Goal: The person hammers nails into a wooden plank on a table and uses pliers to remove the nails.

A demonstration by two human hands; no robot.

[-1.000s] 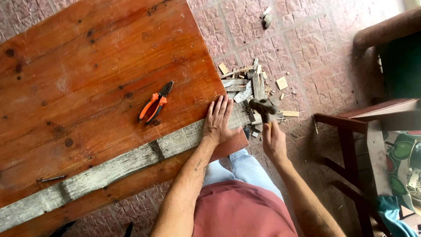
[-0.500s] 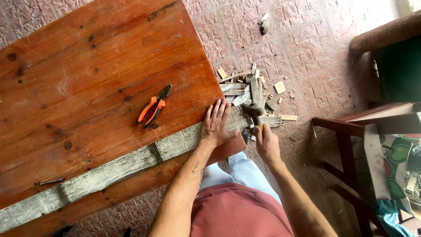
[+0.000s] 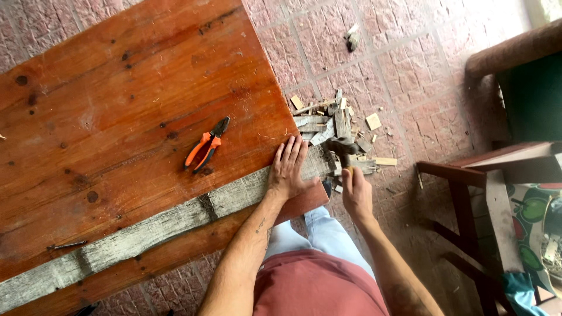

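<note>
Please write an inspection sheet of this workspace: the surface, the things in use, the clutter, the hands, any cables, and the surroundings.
Surface: reddish wooden table, with knots and dark stains.
Things in use: weathered grey plank lies along the near table edge, its end at the corner; hammer, head at that plank end.
Clutter: orange-handled pliers on the table; a dark nail beside the plank; wood scraps on the floor past the table corner.
Hands: left hand lies flat on the plank; right hand grips the hammer handle.
Cables: nothing seen.
Surroundings: pinkish paving-stone floor; dark wooden frame at the right.
</note>
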